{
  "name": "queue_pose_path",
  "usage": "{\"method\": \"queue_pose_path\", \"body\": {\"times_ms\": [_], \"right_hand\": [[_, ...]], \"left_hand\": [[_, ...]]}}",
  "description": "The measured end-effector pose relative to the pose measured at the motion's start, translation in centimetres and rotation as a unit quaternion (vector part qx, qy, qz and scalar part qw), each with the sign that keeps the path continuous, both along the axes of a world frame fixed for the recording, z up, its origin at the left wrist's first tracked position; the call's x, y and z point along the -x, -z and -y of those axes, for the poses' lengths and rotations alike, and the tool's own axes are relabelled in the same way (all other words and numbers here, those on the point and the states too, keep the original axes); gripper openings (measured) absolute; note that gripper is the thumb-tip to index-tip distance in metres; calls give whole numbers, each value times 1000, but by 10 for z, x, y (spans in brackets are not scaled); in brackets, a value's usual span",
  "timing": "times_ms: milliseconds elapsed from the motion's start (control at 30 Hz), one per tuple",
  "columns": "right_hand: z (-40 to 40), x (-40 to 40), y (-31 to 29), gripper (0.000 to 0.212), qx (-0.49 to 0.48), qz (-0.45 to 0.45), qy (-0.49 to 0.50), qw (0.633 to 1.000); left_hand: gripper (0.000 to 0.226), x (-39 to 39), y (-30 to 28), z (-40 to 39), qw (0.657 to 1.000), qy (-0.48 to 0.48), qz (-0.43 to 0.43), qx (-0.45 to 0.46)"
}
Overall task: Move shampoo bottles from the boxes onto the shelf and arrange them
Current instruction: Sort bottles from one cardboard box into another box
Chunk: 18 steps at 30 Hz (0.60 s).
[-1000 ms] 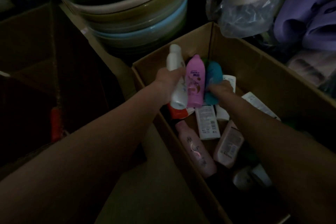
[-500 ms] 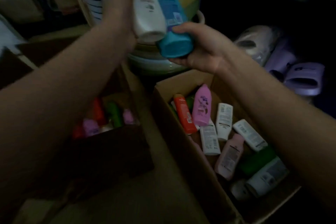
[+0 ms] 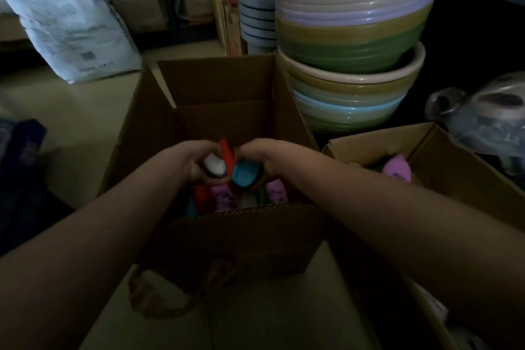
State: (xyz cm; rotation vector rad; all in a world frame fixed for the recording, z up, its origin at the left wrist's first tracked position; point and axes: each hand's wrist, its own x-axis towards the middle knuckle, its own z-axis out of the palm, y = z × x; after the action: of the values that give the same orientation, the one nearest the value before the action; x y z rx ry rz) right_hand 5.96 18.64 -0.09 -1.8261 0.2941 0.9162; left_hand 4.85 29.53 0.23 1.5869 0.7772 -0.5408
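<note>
Half a second ago both hands held their bottles up high in front of the stacked basins; now they are down inside the middle cardboard box [image 3: 227, 79], which fills the centre of the view.

At far left a white printed sack [image 3: 65, 17] leans over the floor. Moving right, the left hand [image 3: 196, 163] curls around a white bottle [image 3: 214, 167], its pale end facing the camera. Touching it from behind is an orange bottle [image 3: 227, 150] standing in the box. Just beside, the right hand [image 3: 255, 160] wraps a teal bottle [image 3: 244, 176], held end-on as well. Beneath the hands, pink bottles [image 3: 224, 197] and others stand packed against the near wall. Further right rise the stacked basins [image 3: 352, 65], and at the right edge a second box [image 3: 454, 167] shows another pink bottle [image 3: 396, 169].

The bottles look like smooth, stiff plastic, probably light enough for one hand each yet slippery; a grip around the body's waist, fingers opposite thumb, seems safer than holding the cap. No shelf is clearly in view in this dim light.
</note>
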Motion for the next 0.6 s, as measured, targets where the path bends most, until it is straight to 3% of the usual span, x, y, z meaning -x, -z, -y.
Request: {"method": "queue_pose_path", "body": {"times_ms": [67, 100, 133, 200, 267, 333, 400, 500, 600], "right_hand": [[5, -6, 1, 29, -10, -11, 19, 1000], [9, -11, -3, 21, -22, -3, 19, 1000], [13, -15, -10, 11, -37, 12, 19, 999], [27, -22, -31, 16, -67, 71, 31, 995], [55, -26, -55, 16, -93, 138, 44, 985], [99, -27, -75, 12, -102, 191, 75, 973], [157, -27, -79, 11, -102, 216, 130, 962], [246, -12, -49, 19, -11, 195, 193, 962], [317, 14, 8, 26, 83, 86, 184, 976]], "left_hand": [[8, -1, 9, 3, 999, 39, -7, -24], [6, -4, 6, 7, 998, 35, 15, -41], [6, -9, 1, 12, 997, 27, 50, -60], [19, -16, -10, 30, 989, 23, 129, -67], [6, -22, -20, 56, 973, 27, 222, -65], [20, -25, -29, 92, 948, 46, 304, -77], [13, -25, -36, 136, 932, 60, 350, -73], [15, -21, -30, 207, 927, 90, 362, -35], [23, -7, -3, 270, 931, 162, 325, -22]]}}
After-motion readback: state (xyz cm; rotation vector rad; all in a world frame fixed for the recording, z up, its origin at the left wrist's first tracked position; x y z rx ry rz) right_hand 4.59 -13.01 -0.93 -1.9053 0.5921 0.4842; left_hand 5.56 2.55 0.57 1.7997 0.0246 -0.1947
